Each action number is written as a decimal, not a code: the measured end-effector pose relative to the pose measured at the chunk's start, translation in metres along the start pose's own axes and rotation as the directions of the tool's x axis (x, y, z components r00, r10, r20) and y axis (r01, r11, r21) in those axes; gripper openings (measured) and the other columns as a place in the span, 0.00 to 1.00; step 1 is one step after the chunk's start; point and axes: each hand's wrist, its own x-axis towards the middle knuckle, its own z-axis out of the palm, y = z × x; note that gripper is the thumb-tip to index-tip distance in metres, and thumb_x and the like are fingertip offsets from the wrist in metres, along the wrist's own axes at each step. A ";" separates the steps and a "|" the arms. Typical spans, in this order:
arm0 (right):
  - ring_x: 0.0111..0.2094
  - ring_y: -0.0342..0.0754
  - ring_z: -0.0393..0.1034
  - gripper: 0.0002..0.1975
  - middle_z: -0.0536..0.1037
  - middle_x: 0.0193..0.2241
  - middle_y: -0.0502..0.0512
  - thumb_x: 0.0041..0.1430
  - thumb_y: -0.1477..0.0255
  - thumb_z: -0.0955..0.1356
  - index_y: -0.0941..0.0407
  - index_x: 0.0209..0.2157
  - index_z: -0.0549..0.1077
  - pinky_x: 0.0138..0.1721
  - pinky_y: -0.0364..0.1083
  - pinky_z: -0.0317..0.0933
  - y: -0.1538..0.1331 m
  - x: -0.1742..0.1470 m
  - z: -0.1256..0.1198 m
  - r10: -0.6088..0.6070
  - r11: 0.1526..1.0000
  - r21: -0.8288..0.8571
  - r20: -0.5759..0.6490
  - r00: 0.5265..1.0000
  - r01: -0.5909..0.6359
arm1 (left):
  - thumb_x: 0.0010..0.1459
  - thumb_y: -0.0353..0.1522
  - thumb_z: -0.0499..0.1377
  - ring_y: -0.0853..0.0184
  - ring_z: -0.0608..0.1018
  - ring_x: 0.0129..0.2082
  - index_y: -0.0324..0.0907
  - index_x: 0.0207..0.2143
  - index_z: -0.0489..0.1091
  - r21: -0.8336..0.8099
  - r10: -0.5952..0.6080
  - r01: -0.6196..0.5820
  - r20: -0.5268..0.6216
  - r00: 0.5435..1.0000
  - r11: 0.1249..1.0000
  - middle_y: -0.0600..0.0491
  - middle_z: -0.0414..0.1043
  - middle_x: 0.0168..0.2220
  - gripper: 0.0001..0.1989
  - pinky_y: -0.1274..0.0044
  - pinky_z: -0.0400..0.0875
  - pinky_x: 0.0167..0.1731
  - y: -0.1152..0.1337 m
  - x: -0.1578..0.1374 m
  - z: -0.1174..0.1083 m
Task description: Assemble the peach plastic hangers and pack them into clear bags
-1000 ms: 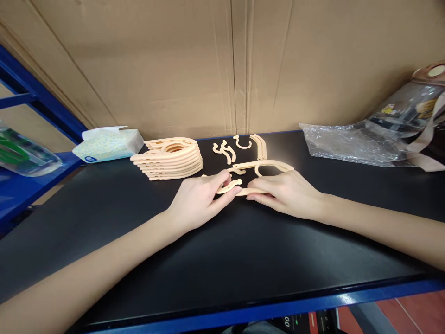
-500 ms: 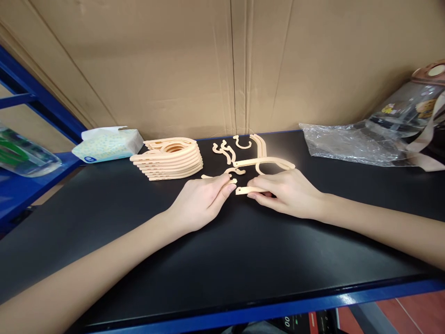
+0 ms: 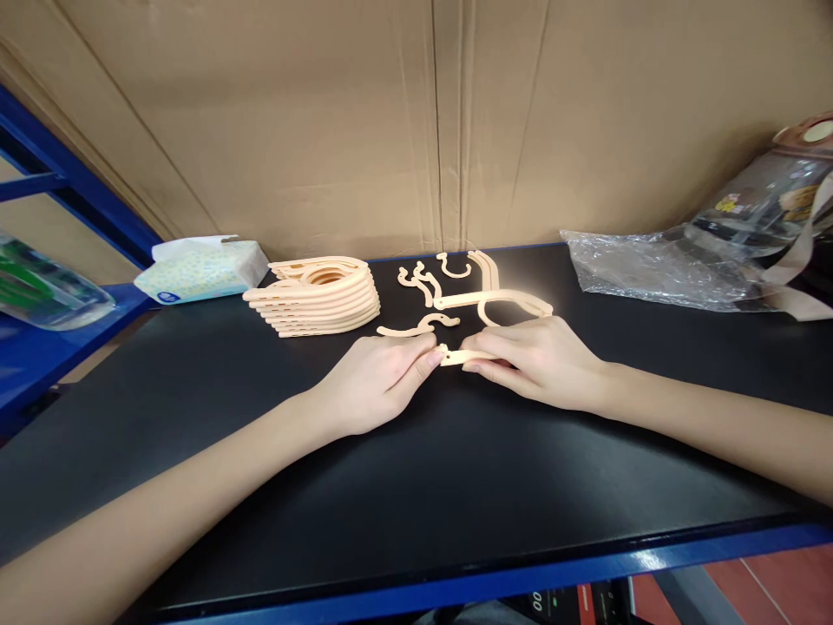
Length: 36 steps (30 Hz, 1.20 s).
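Note:
My left hand is closed in a pinch on a cream plastic hanger hook, mostly hidden by the fingers. Its exposed tip meets the holed end of a hanger arm. That arm is gripped by my right hand, whose palm covers the rest. Just behind the fingers lies a loose curved hanger piece. Farther back, a longer hanger arm reaches past my right hand. Several small hook pieces and upright-looking curved arms rest behind it.
A stack of folded cream hangers stands left of centre, beside a tissue pack. Clear plastic wrap and a transparent bottle with a strap are at right. Cardboard backs the black table.
The hook tip in my left hand has moved slightly right and down and now touches the arm's end. My right hand has stayed almost still.

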 end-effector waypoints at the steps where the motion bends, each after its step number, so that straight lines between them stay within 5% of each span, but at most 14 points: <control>1: 0.26 0.42 0.70 0.16 0.78 0.27 0.48 0.68 0.65 0.58 0.56 0.36 0.73 0.26 0.42 0.50 0.000 0.000 0.000 0.002 1.000 0.000 0.003 1.000 -0.002 | 0.69 0.37 0.39 0.69 0.70 0.25 0.42 0.28 0.58 -0.021 -0.004 0.004 0.007 1.000 1.000 0.56 0.66 0.27 0.18 0.78 0.60 0.27 0.000 0.000 0.000; 11: 0.29 0.43 0.73 0.15 0.80 0.30 0.51 0.68 0.64 0.59 0.55 0.38 0.74 0.30 0.41 0.57 0.003 0.000 0.002 0.031 0.995 0.095 0.018 0.999 -0.033 | 0.69 0.38 0.39 0.69 0.68 0.25 0.43 0.29 0.58 -0.073 -0.026 0.031 0.068 0.997 0.997 0.57 0.64 0.27 0.17 0.77 0.59 0.27 0.002 0.001 -0.005; 17: 0.28 0.43 0.71 0.17 0.78 0.27 0.51 0.68 0.63 0.58 0.57 0.34 0.73 0.28 0.41 0.55 0.003 0.000 0.001 0.018 0.991 0.128 0.035 0.999 -0.022 | 0.62 0.46 0.51 0.71 0.64 0.19 0.43 0.25 0.52 0.013 -0.016 0.015 0.107 0.994 1.000 0.60 0.60 0.22 0.20 0.78 0.53 0.21 0.001 0.002 -0.004; 27: 0.24 0.41 0.67 0.18 0.76 0.25 0.49 0.68 0.62 0.57 0.56 0.34 0.72 0.24 0.41 0.50 0.003 -0.001 0.002 -0.006 0.997 0.081 0.033 0.999 0.003 | 0.67 0.41 0.45 0.71 0.64 0.20 0.42 0.26 0.55 -0.036 0.022 -0.017 0.153 0.988 0.999 0.59 0.58 0.21 0.18 0.78 0.54 0.22 0.003 0.002 -0.007; 36: 0.28 0.42 0.71 0.20 0.79 0.29 0.50 0.69 0.61 0.56 0.55 0.37 0.74 0.28 0.41 0.54 0.006 -0.001 0.002 -0.019 0.987 0.164 0.078 0.997 0.006 | 0.68 0.41 0.42 0.69 0.65 0.17 0.43 0.27 0.54 0.147 0.044 -0.064 0.136 0.990 0.987 0.59 0.60 0.19 0.17 0.77 0.51 0.19 0.007 0.000 -0.007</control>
